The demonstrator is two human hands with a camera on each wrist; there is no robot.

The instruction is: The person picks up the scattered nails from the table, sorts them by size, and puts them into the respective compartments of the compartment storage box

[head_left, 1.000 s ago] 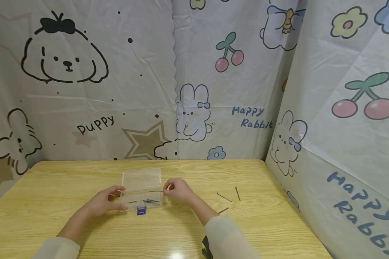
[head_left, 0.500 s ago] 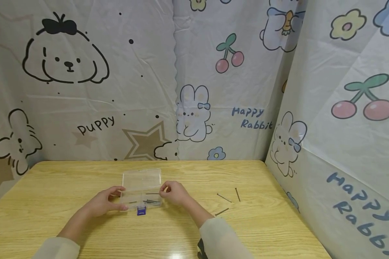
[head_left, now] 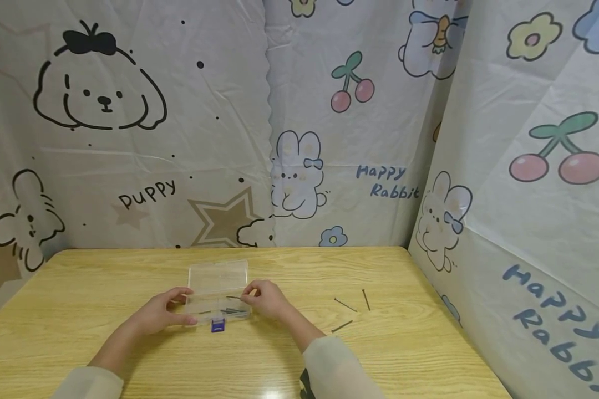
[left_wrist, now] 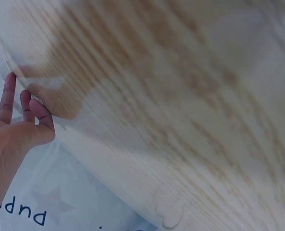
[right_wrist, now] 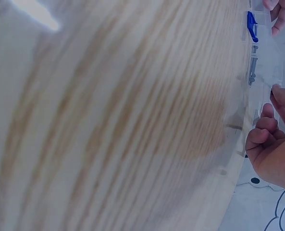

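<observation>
A clear plastic box (head_left: 199, 320) lies with its lid (head_left: 218, 276) raised at the back and a blue latch (head_left: 218, 325) at its front. My left hand (head_left: 155, 313) grips the box's left end, thumb at the front corner and fingers towards the back. At the right end, my right hand (head_left: 264, 299) pinches a thin dark screw (head_left: 233, 297) over the box's rear part. Several dark screws (head_left: 234, 311) lie inside at the front right, and a short one (head_left: 204, 312) lies to their left. The right wrist view shows the latch (right_wrist: 252, 26) and my right hand (right_wrist: 279, 139) beside the box.
Three loose screws (head_left: 345, 304), (head_left: 366, 299), (head_left: 341, 326) lie on the wooden table (head_left: 404, 354) right of the box. A black and yellow item (head_left: 305, 383) sits partly hidden by my right sleeve. Printed cloth (head_left: 219, 122) hangs behind the table and along its right.
My right hand has moved a little left, bringing the pinched screw farther over the box. My left hand keeps its grip on the box's left end.
</observation>
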